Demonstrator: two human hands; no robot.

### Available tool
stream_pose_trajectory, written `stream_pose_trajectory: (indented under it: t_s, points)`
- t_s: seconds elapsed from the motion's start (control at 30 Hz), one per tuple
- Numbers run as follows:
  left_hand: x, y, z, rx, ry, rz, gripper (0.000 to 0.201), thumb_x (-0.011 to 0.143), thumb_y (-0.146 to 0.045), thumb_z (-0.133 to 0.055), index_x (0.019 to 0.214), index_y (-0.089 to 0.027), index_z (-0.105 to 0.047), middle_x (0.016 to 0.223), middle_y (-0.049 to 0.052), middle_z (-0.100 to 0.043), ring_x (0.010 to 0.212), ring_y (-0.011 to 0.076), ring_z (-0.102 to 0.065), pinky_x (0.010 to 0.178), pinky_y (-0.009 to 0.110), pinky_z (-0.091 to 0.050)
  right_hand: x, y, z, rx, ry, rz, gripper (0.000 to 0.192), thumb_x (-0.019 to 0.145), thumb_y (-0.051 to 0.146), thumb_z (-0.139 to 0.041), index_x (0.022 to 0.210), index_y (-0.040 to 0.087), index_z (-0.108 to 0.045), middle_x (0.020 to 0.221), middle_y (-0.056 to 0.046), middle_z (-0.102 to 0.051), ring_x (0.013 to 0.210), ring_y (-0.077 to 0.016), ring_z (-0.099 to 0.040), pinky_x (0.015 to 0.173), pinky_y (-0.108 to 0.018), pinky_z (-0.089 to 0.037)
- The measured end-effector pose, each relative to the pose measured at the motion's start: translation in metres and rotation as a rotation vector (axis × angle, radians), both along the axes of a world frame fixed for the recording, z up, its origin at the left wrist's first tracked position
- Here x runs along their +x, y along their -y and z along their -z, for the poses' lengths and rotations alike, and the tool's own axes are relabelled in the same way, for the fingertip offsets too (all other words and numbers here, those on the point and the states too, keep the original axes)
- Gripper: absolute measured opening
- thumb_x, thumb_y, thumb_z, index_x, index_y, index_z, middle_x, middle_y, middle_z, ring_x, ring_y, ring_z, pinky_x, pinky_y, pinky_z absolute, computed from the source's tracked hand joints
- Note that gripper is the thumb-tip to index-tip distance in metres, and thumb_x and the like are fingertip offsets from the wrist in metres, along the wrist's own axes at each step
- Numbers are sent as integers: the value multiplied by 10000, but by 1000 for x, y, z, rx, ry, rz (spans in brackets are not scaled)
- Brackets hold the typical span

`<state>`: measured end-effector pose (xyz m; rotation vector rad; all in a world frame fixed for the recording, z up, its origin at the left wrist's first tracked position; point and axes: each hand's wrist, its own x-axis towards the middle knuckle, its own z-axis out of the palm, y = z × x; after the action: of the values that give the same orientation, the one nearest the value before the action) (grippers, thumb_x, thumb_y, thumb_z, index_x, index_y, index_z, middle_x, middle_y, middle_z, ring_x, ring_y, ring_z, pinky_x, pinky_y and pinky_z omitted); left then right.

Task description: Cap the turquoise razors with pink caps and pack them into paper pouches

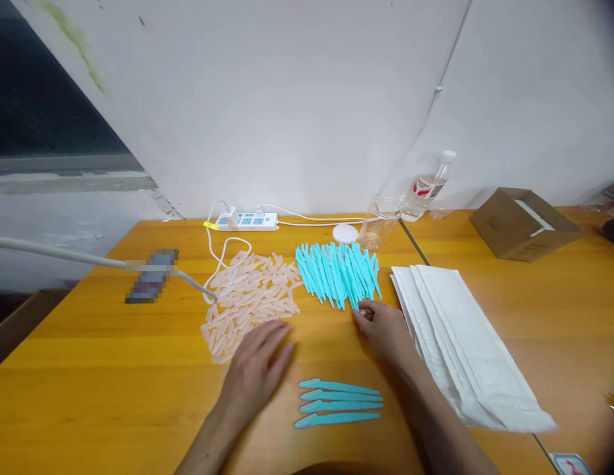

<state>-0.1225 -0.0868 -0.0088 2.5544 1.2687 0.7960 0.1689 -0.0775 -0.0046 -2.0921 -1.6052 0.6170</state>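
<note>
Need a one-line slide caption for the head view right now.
Right hand picks at the turquoise razor pile, left hand rests flat beside pink caps; four capped razors lie lined up.

No text can be read anywhere. The water bottle [428, 187] carries a red and white label, too small to make out. The power strip [247, 221] shows blue markings, likewise illegible.

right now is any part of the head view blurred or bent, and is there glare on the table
Head view: a pixelated patch hides the item at left; edges bow and the corners darken, lens distortion; the white bags' near end smears; soft sheen on the table, no hard glare; hands sharp.
</note>
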Motion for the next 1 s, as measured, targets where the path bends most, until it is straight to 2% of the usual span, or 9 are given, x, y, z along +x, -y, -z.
stream_pose_trajectory:
  t_s: [0.07, 0.2, 0.33, 0.47, 0.57, 0.7, 0.8, 0.9, 1.0]
  points:
    - [-6, -21, -1, 8, -11, -55, 248, 982, -253, -565, 1187, -214, -701, 1160, 106, -714, 1061, 250, -670, 924, 423, -557, -1, 1, 1, 5, -40, -3, 204, 903, 303, -574, 841, 192, -733, 677, -27, -715, 656, -179, -643, 620, -266, -357]
    - [2, -48, 0, -32, -159, -35, 203, 976, -230, -562, 1027, -225, -759, 1015, 76, -721, 933, 232, -659, 838, 387, -536, -8, 0, 4, 2, 25, 37, 182, 875, 272, -605, 922, 176, -751, 740, -49, -742, 720, -203, -668, 652, -275, -374]
    - [14, -60, 1, -44, -269, -32, 226, 984, -228, -540, 926, -200, -756, 953, 83, -709, 891, 234, -644, 822, 387, -527, -9, 1, 5, 13, 41, 34, 208, 859, 239, -611, 990, 171, -757, 730, -50, -741, 728, -208, -676, 664, -277, -385]
    - [16, -61, -6, -74, -246, 46, 238, 999, -235, -504, 955, -185, -732, 971, 103, -716, 933, 256, -650, 861, 419, -529, -3, 8, 3, 83, -38, 65, 226, 886, 320, -569, 875, 183, -749, 727, -52, -715, 682, -196, -641, 662, -288, -397]
    - [15, -56, -15, -217, -39, 68, 238, 1013, -274, -486, 1048, -191, -707, 1017, 98, -727, 961, 240, -666, 899, 411, -527, 2, 19, -7, 117, -203, 80, 331, 912, 435, -526, 933, 173, -728, 773, -63, -695, 698, -200, -614, 664, -300, -422]
    - [18, -42, -24, -606, 411, -49, 353, 1004, -395, -511, 1269, -197, -635, 865, 46, -715, 720, 161, -672, 708, 301, -570, 5, 35, -27, -23, -516, -78, 379, 946, 505, -479, 988, 186, -679, 763, -22, -618, 701, -177, -559, 633, -279, -422]
    - [23, -31, -23, -851, 772, -193, 410, 906, -478, -653, 1166, -163, -690, 819, 43, -730, 702, 159, -701, 695, 295, -605, 5, 43, -34, -76, -555, -194, 330, 970, 484, -478, 974, 205, -653, 830, -13, -598, 768, -169, -538, 678, -275, -421]
    - [28, -21, -15, -915, 1022, -385, 415, 771, -476, -803, 1009, -144, -731, 874, 70, -775, 773, 176, -739, 753, 295, -623, 4, 46, -33, -94, -538, -243, 309, 990, 463, -464, 978, 210, -640, 848, -10, -595, 783, -167, -529, 698, -279, -421]
    - [31, -13, -10, -899, 1098, -450, 407, 742, -456, -835, 986, -143, -746, 881, 73, -790, 800, 178, -751, 773, 285, -625, 2, 46, -30, -101, -516, -271, 306, 996, 451, -459, 954, 207, -637, 837, -8, -591, 765, -163, -519, 688, -278, -418]
